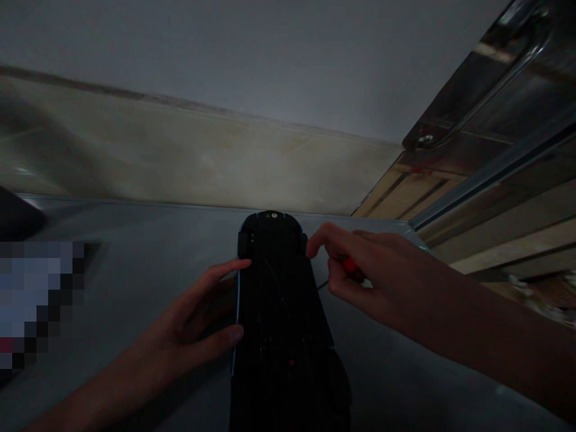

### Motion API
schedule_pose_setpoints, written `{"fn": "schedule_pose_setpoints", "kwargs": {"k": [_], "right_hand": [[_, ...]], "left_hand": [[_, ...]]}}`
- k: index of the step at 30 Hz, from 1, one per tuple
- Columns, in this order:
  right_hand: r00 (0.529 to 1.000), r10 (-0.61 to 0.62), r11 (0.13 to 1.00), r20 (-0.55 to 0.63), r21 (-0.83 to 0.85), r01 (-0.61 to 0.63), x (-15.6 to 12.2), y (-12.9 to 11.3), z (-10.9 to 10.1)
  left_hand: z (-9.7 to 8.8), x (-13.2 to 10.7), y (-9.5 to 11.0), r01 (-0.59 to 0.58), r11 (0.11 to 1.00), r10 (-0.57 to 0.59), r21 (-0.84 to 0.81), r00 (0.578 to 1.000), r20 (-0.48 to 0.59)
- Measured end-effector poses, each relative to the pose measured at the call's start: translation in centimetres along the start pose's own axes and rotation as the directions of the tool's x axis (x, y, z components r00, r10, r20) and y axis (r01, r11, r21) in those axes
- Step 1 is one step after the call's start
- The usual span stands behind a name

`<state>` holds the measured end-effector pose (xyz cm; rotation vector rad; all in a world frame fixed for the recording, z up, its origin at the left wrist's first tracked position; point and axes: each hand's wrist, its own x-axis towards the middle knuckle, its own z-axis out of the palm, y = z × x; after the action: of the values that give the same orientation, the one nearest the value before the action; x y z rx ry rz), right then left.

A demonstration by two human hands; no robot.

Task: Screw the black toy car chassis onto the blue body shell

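Note:
A toy car [281,300] lies upside down with its black underside facing up and a thin blue edge along its left side. Its rear part runs out of the bottom of the picture. My left hand [193,324] grips that left side, the thumb and a fingertip resting over the edge. In my right hand [360,264] is a screwdriver with a red handle [350,265], mostly hidden by the curled fingers. Its thin dark shaft [323,285] points toward the car's right side. The bent index finger of this hand is at the front right wheel [303,245].
The car lies on a grey tabletop [135,252] against a wall with a tiled strip [225,156]. A pixelated screen-like patch [31,294] is at the left, below a dark object [15,216]. A shiny metal panel [477,90] and wooden slats [405,192] stand at the right.

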<state>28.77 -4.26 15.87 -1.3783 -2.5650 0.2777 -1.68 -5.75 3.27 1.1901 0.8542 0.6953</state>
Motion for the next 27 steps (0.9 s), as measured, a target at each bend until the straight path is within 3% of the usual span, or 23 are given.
{"fn": "schedule_pose_setpoints", "kwargs": {"k": [11,22,27], "right_hand": [[0.997,0.077,0.997,0.009,-0.026,-0.077,0.37,-0.59,-0.13],[0.999,0.032,0.999,-0.027,0.040,-0.031,-0.08,-0.94,0.01],[0.996,0.084,0.996,-0.009,-0.009,-0.084,0.06,-0.64,-0.05]], "left_hand": [[0.07,-0.05,0.00,-0.013,1.000,0.013,-0.002,1.000,0.010],[0.10,0.02,0.23,0.002,1.000,-0.002,0.005,1.000,0.008],[0.21,-0.06,0.27,0.007,1.000,-0.007,0.003,1.000,-0.003]]}}
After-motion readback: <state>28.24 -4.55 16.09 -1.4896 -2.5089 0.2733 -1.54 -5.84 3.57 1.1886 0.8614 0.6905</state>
